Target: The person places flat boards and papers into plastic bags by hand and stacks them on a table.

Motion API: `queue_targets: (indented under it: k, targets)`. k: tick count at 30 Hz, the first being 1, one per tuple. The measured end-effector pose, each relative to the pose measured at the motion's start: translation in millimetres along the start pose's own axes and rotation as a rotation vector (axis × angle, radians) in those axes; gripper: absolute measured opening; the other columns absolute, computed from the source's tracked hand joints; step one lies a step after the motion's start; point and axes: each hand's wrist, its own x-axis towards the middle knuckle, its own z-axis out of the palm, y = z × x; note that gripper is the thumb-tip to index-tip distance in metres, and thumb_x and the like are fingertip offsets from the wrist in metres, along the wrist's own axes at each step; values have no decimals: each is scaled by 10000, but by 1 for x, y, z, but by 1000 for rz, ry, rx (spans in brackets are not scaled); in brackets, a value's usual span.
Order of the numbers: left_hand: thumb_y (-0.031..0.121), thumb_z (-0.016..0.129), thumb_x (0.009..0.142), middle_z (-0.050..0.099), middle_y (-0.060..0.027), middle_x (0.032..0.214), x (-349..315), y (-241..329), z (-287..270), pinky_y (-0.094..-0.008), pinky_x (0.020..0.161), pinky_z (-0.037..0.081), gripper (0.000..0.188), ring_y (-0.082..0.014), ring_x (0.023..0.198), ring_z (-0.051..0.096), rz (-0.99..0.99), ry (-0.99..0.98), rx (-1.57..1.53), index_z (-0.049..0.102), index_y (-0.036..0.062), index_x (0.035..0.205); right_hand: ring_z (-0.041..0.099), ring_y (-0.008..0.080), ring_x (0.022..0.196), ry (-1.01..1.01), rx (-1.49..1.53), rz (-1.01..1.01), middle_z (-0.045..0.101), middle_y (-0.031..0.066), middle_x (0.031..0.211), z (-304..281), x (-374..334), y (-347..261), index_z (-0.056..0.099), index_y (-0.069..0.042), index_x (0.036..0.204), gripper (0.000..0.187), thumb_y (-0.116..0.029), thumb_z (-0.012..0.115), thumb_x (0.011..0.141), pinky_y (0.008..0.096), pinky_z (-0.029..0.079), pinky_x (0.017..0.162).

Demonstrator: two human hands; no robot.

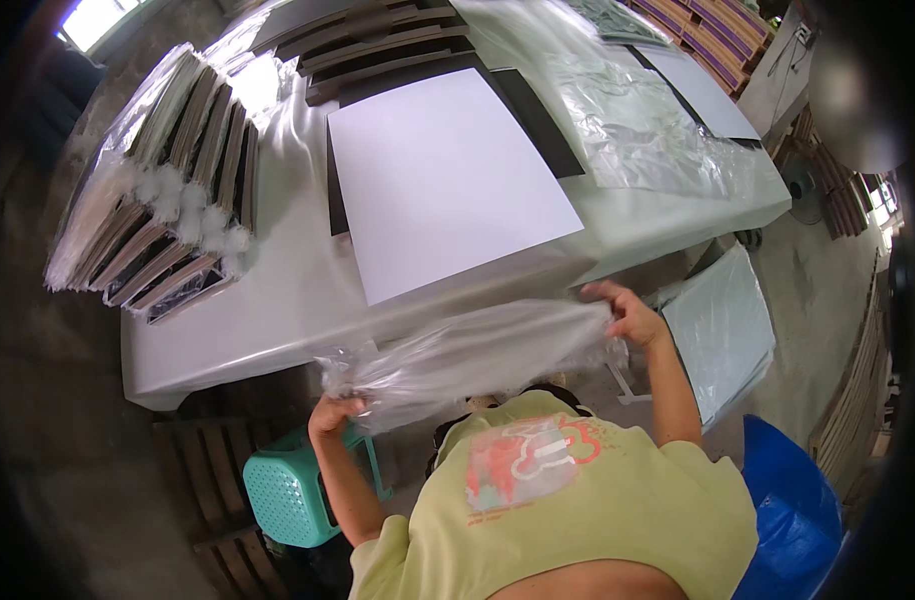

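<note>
Clear plastic film (477, 358) spans mid-view; left hand (335, 413) clamps its eight-o'clock end, right hand (633, 318) its two-o'clock end.

A turquoise stool (277, 500) stands near dark wooden slats (209, 455), blue plastic (789, 515) at right.

Bright upper-left window (97, 20), dark fisheye rim

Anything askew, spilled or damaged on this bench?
No spill or obvious damage. Slightly untidy: the white sheet sits unevenly over dark boards, which stick out on its left and right. Farther right, clear film lies wrinkled.
</note>
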Motion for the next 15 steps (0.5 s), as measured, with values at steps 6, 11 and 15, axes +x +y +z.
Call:
queue_targets:
  k: [6,11,15]
  targets:
    - [-16,622,631,586,-80,939,45,8,35,-293,692,431,487,-177,811,542,91,314,343,497,7,1102,473,93,655,579,-427,-113,444,-16,702,14,40,2,563,-87,1061,441,18,611,636,235,414,601]
    - [-133,465,614,595,-142,899,122,-3,62,-273,755,429,488,-200,840,570,719,911,849,472,-33,1092,524,198,698,1198,-827,-449,539,66,777,-4,111,14,603,-81,994,328,-19,631,674,268,431,627]
    - [-123,451,610,598,-127,937,150,13,77,-269,760,435,481,-183,861,568,580,730,556,522,-28,1076,574,268,781,1306,-754,-448,614,117,825,-32,140,19,647,-75,898,223,-109,688,682,324,444,699]
